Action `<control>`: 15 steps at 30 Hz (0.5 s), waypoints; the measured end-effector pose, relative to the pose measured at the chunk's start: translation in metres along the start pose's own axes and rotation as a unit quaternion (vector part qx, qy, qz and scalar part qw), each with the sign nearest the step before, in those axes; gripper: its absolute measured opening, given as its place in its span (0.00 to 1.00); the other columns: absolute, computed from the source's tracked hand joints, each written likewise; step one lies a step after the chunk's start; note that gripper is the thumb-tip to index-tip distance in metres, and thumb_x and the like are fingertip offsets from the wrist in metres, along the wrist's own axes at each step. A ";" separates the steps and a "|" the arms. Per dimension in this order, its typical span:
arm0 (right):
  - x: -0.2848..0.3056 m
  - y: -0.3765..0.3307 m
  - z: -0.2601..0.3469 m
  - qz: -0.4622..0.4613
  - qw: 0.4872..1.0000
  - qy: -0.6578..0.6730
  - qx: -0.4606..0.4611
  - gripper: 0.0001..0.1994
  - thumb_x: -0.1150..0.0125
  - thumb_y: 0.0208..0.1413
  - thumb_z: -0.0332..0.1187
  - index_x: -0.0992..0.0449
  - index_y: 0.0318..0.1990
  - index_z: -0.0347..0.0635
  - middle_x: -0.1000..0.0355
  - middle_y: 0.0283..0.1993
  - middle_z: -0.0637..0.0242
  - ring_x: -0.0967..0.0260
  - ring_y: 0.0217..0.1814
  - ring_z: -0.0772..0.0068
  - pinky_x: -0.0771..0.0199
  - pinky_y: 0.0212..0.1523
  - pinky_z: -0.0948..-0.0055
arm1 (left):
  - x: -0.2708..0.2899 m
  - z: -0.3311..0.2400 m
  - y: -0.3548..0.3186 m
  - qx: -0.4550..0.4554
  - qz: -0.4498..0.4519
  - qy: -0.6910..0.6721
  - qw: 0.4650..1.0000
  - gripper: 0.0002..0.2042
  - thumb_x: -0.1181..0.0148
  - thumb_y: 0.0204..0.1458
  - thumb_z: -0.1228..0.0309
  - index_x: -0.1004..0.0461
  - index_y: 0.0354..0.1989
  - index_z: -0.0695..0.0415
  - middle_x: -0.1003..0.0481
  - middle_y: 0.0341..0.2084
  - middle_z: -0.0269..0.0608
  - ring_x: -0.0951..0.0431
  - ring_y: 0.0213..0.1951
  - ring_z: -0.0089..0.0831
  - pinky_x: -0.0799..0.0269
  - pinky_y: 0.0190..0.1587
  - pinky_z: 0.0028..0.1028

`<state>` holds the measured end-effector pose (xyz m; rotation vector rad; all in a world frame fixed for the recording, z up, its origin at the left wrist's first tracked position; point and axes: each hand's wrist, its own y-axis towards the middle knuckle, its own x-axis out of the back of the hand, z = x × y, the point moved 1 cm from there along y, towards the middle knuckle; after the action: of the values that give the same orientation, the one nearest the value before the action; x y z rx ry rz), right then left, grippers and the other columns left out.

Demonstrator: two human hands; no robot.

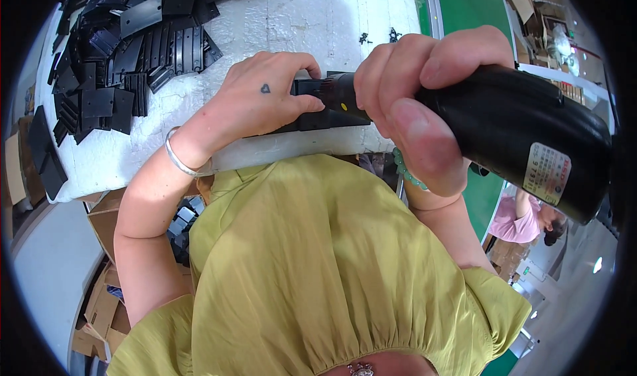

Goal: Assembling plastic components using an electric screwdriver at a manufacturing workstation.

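The right hand [411, 90] is wrapped tight around the black barrel of an electric screwdriver [511, 130], thumb along its side, so that the nose of the tool bears on the piece in front of it; the left hand [265, 100] lies palm down, fingers closed over a flat black plastic part [318, 114], seemingly pinning it against the white foam-covered bench [318, 17] so it cannot turn under the tool. The part sits just under the left fingertips and right at the tool's tip; it is matt black, long and flat, mostly hidden by both hands. Beyond the left hand, well apart, lies a heap of similar black plates [113, 51]; past the right hand runs a green conveyor belt [471, 4]; a silver bangle [178, 157] rings the left wrist.
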<state>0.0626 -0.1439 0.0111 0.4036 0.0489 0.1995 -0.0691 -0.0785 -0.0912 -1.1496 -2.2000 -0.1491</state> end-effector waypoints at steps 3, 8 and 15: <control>-0.006 0.001 0.001 -0.089 0.995 -0.008 -0.051 0.14 0.46 0.44 0.23 0.42 0.37 0.44 0.42 0.19 0.68 0.47 0.17 0.77 0.40 0.22 0.75 | 0.000 0.000 0.000 -0.006 -0.011 0.000 1.000 0.17 0.38 0.42 0.58 0.27 0.39 0.53 0.25 0.29 0.45 0.26 0.38 0.43 0.33 0.42 0.36; -0.008 -0.002 0.003 -0.082 0.995 -0.022 -0.053 0.14 0.46 0.44 0.23 0.42 0.36 0.45 0.41 0.19 0.68 0.47 0.17 0.77 0.40 0.22 0.75 | 0.007 -0.008 -0.001 0.023 0.014 -0.010 1.000 0.17 0.38 0.42 0.58 0.27 0.39 0.53 0.25 0.30 0.46 0.26 0.39 0.43 0.33 0.42 0.37; 0.015 -0.002 -0.004 0.000 0.987 -0.160 -0.024 0.14 0.44 0.44 0.22 0.42 0.36 0.43 0.41 0.19 0.67 0.46 0.17 0.77 0.38 0.23 0.75 | 0.002 -0.004 0.000 -0.009 -0.019 -0.031 0.999 0.17 0.37 0.41 0.60 0.27 0.39 0.54 0.25 0.31 0.47 0.26 0.38 0.44 0.32 0.41 0.37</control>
<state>0.0772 -0.1409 0.0069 0.3832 -0.2718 0.1346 -0.0680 -0.0788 -0.0869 -1.1359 -2.2797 -0.1520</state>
